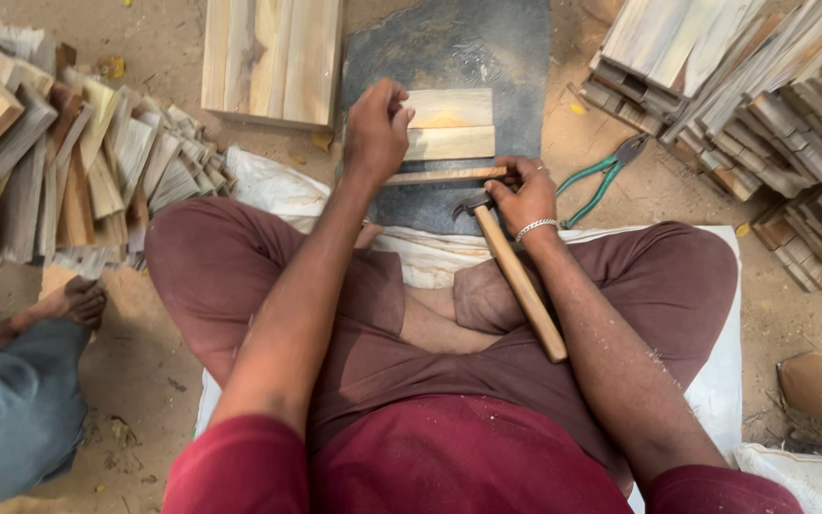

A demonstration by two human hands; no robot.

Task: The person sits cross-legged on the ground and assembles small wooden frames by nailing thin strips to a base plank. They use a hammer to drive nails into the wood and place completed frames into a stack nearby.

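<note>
My left hand (376, 128) presses on the left end of two pale wooden slats (451, 124) lying side by side on a dark stone slab (449, 57). A thin wooden strip (444, 175) lies across their near edge. My right hand (525, 195) grips a hammer (516, 276) close to its steel head, the wooden handle pointing back over my lap, and its fingers touch the strip's right end. I sit cross-legged in maroon trousers.
Green-handled pliers (601, 181) lie on the dirt right of the slab. Stacks of wooden slats stand at left (59, 162) and at right (763, 86). A flat panel of boards (273, 57) lies beyond. Another person's bare foot (59, 309) is at lower left.
</note>
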